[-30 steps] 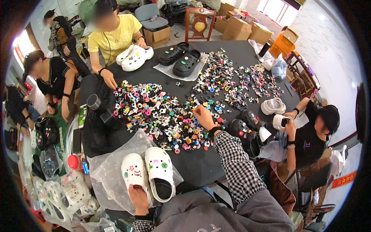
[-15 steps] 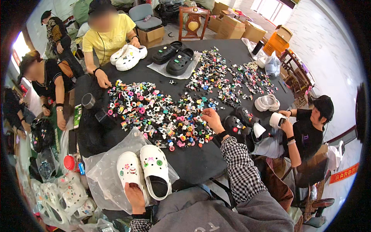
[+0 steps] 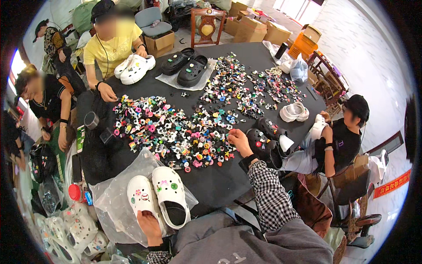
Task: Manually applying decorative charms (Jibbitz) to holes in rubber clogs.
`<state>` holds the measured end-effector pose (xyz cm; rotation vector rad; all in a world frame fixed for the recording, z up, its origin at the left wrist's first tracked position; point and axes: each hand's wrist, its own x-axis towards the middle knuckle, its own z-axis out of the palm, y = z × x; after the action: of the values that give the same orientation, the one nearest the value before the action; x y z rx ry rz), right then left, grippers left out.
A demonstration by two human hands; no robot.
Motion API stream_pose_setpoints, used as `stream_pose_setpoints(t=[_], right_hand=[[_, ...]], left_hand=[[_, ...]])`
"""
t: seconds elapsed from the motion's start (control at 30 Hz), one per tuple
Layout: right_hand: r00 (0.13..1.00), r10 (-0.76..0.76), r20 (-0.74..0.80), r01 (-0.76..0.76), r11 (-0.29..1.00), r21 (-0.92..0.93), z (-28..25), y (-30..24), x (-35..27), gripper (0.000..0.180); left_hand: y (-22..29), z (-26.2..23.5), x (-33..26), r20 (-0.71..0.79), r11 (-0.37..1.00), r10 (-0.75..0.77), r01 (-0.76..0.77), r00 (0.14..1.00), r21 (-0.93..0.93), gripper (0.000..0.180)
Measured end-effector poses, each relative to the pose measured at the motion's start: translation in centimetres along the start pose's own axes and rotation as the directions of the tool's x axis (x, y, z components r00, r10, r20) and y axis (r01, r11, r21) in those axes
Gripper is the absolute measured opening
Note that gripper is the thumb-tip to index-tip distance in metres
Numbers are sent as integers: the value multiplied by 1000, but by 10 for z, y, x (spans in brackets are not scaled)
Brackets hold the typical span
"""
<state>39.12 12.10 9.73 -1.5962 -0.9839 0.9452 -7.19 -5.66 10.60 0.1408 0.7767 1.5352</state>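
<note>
**Hands at the charm pile and the white clogs**

The right hand (image 3: 239, 140) reaches out over the black table (image 3: 220, 185) to the near edge of a wide spread of small colourful shoe charms (image 3: 176, 132) — fingers curled down onto the pieces, though whether they pinch one is too small to tell. The left hand (image 3: 148, 225) lies close to the body, fingers closed on the heel of the left of two white clogs (image 3: 158, 200). Both clogs rest side by side on a clear plastic bag (image 3: 114, 198) at the table's near left corner, a few charms already on their tops.

Just beside the right hand sit black clogs (image 3: 263, 136). Across the table, a person in a yellow shirt (image 3: 112, 46) has another white pair (image 3: 134, 68) — a second black pair (image 3: 184, 66) lies next to it.
</note>
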Motion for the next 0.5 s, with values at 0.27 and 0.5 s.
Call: stream_pose_setpoints(t=[0.27, 0.5], right_hand=[[1000, 26, -1, -26, 999, 34, 20, -4, -10, 12], [961, 53, 270, -71, 996, 57, 77, -54, 6, 20]], left_hand=[[2, 3, -2, -27, 1000, -1, 1, 1000, -10, 48], [4, 15, -1, -58, 1000, 23, -22, 998, 11, 41]])
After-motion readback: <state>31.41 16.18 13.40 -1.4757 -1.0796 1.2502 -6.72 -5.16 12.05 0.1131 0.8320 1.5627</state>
